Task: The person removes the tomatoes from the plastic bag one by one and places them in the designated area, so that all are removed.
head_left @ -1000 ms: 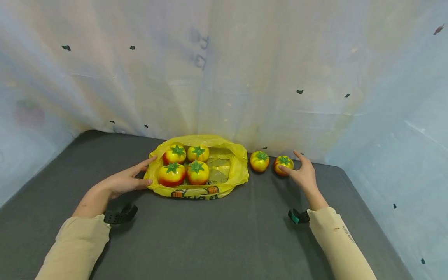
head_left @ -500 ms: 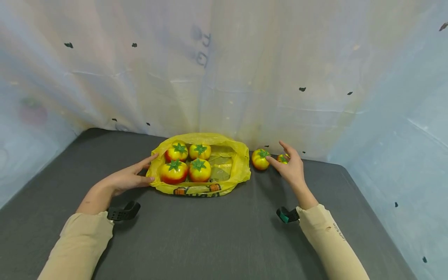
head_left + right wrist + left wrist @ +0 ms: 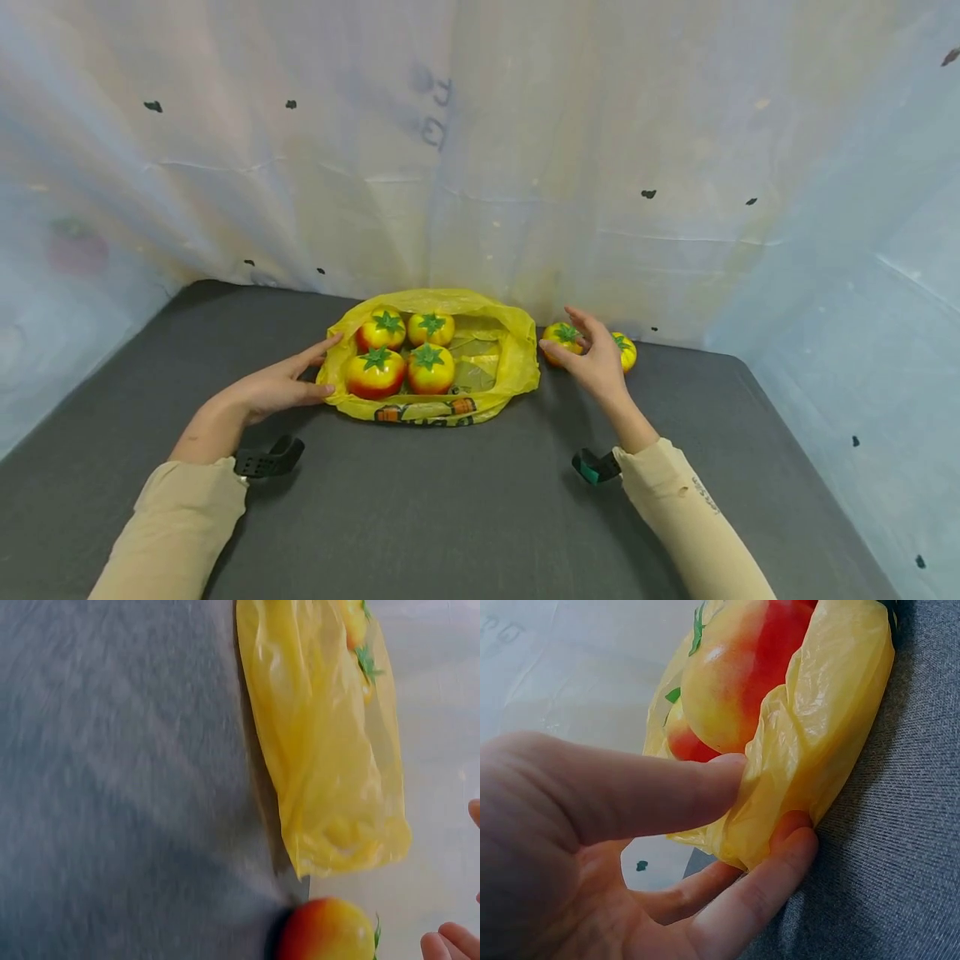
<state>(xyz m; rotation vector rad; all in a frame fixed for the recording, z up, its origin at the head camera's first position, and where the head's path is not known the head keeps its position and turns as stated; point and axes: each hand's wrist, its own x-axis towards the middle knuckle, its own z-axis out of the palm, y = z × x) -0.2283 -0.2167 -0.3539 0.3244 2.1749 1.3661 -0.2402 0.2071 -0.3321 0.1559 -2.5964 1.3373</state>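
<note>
Tallying, we list four tomatoes (image 3: 375, 379) in the bag (image 3: 491, 407), two loose ones (image 3: 629, 355) on the counter (image 3: 420, 508), seemingly left to pack. Left grip (image 3: 273, 387) pinching the bag; right grip (image 3: 598, 364) spread at the nearer one (image 3: 552, 334).

Arms (image 3: 180, 517) outstretched, left grip (image 3: 279, 386) pinching, right grip (image 3: 596, 362) spread

Yellow shading to red on the round glossy tomatoes (image 3: 375, 377), with green star-shaped tops (image 3: 428, 357); translucent yellow, printed in black and orange, on the thin plastic bag (image 3: 522, 358); plain dark grey on the flat table (image 3: 420, 517); beige on the cloth sleeves (image 3: 183, 512); black on the wrist straps (image 3: 266, 461).
</note>
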